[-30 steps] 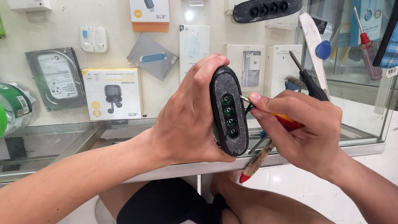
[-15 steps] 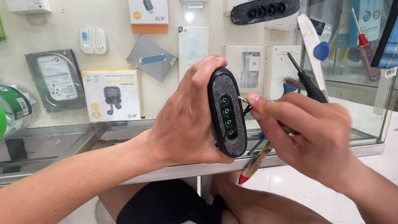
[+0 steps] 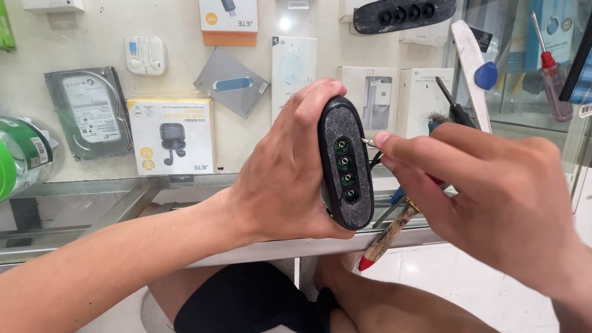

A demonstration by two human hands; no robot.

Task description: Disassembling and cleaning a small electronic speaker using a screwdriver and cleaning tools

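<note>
Glass counter point(image 3: 66, 198) behind, boxed accessories and hard drive point(image 3: 88, 114) under it. Black oval casing point(image 3: 345, 163), four green-lit holes, upright, gripped in left hand point(image 3: 288, 169); right hand point(image 3: 492, 194) pinching thin tool point(image 3: 368, 143) at its edge.

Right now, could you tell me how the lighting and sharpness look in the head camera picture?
Head view: bright, even light; a white glare spot sits on the glass counter above the boxes. The black oval device in the left hand is sharp; the right hand is crisp too; no motion blur. The nearest forearm looks slightly soft.
</note>
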